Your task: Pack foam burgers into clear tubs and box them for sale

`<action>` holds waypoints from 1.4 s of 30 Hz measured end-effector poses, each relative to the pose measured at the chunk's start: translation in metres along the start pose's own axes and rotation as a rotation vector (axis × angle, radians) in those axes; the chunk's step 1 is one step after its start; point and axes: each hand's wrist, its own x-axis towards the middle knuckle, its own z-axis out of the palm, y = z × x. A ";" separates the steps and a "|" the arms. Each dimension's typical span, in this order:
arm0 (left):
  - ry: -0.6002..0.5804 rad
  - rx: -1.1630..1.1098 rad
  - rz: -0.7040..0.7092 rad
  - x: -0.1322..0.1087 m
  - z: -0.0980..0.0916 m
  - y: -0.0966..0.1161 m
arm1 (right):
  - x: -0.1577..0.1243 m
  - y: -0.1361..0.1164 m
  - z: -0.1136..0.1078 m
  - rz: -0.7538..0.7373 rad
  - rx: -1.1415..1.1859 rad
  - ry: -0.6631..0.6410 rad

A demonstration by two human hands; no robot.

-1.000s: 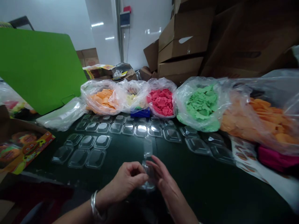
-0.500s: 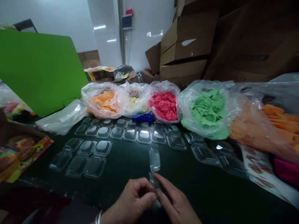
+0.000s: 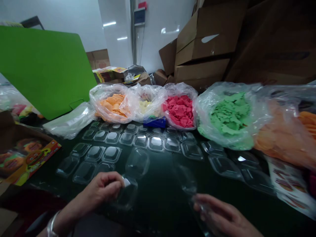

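My left hand [image 3: 107,186], with a bracelet at the wrist, pinches the edge of an open clear plastic clamshell [image 3: 125,197] at the lower centre-left. Another clear clamshell [image 3: 186,179], blurred, hangs open from my right hand [image 3: 219,210] at the lower right; the fingers are closed on its side. The two hands are well apart. Beyond them, open clear containers [image 3: 141,141] lie in rows across the dark table [image 3: 163,177], and several more [image 3: 95,153] lie on the left side.
Along the back stand plastic bags of orange pieces [image 3: 115,105], yellow pieces [image 3: 145,107], red pieces [image 3: 179,110] and green pieces [image 3: 230,113]. A blue object [image 3: 155,122] sits before them. A printed box [image 3: 32,161] is left, a sticker sheet [image 3: 287,184] right.
My hands were together at one stack of clamshells. Now they have moved apart, the left with one clamshell, the right with another. The view has shifted slightly.
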 end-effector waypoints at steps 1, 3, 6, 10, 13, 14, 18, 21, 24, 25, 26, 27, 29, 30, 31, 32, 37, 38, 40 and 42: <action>0.038 -0.003 -0.031 0.003 -0.005 -0.006 | 0.004 -0.005 -0.001 -0.007 -0.076 0.028; 0.108 -0.003 -0.088 0.012 -0.009 -0.020 | 0.015 -0.016 0.013 -0.103 -0.298 0.076; 0.224 0.118 -0.109 0.020 -0.009 -0.035 | 0.034 -0.028 0.053 -0.317 -0.680 0.164; 0.478 0.684 0.140 0.006 -0.011 -0.041 | 0.044 -0.028 0.079 -0.352 -0.968 0.155; 0.399 0.988 0.429 -0.004 0.001 -0.048 | 0.038 -0.017 0.066 -0.415 -0.943 0.088; 0.310 1.047 0.501 -0.005 0.007 -0.052 | 0.036 -0.012 0.060 -0.460 -0.937 0.072; 0.204 1.174 0.562 0.008 0.025 -0.067 | 0.030 0.005 0.061 -0.665 -0.975 0.044; 0.304 1.171 0.517 0.020 0.023 -0.073 | 0.030 0.009 0.084 -0.719 -0.999 0.075; 0.335 1.179 0.504 0.025 0.015 -0.073 | 0.033 0.005 0.109 -0.738 -1.017 0.085; 0.338 1.191 0.498 0.025 0.012 -0.072 | 0.034 0.004 0.114 -0.746 -1.021 0.080; 0.339 1.205 0.493 0.025 0.010 -0.071 | 0.036 0.002 0.119 -0.754 -1.024 0.076; 0.341 1.218 0.491 0.024 0.009 -0.071 | 0.037 0.001 0.122 -0.761 -1.025 0.073; 0.344 1.234 0.504 0.023 0.006 -0.070 | 0.039 0.000 0.124 -0.767 -1.019 0.074; 0.343 1.237 0.518 0.022 0.005 -0.070 | 0.040 0.001 0.125 -0.767 -1.014 0.077; 0.344 1.238 0.534 0.022 0.004 -0.070 | 0.040 0.001 0.125 -0.766 -1.009 0.083; 0.344 1.239 0.548 0.021 0.004 -0.070 | 0.041 0.002 0.124 -0.768 -1.006 0.090; 0.346 1.257 0.552 0.021 0.000 -0.073 | 0.044 0.002 0.126 -0.774 -1.013 0.129; 0.344 1.264 0.549 0.021 0.000 -0.073 | 0.045 0.002 0.126 -0.777 -1.011 0.131; 0.344 1.280 0.546 0.022 -0.001 -0.074 | 0.046 0.002 0.127 -0.785 -1.001 0.129; 0.346 1.297 0.548 0.023 -0.002 -0.075 | 0.046 0.003 0.128 -0.784 -0.996 0.128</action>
